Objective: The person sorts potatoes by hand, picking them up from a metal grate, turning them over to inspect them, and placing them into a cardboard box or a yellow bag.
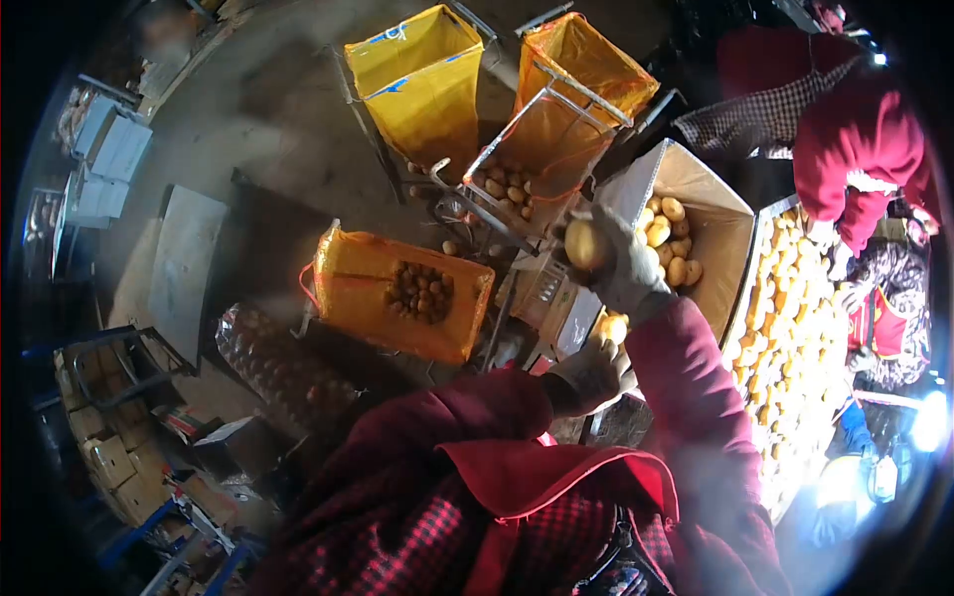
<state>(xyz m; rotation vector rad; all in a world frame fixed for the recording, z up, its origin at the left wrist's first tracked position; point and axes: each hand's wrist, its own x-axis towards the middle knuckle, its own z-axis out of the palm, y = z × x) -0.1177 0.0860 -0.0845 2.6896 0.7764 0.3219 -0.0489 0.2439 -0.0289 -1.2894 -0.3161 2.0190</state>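
In the middle, my gloved right hand [628, 270] is closed around a large potato [586, 245], raised over a carton's near corner. Just below it, my gloved left hand [588, 377] grips another pale potato [612, 327], partly covered by its fingers. Beside my right hand stands an open carton [720, 228] with a liner and several potatoes [671, 238] inside. A grey device with a slotted panel [542, 290], partly hidden, sits to the left of my hands.
A sorting table heaped with potatoes [780, 328] runs along the right, with co-workers in red sleeves [860, 149] there. Left are an orange bag [353, 288] holding small potatoes, a yellow bag [422, 99] and another orange bag [571, 70] on metal frames, and a full sack [273, 358].
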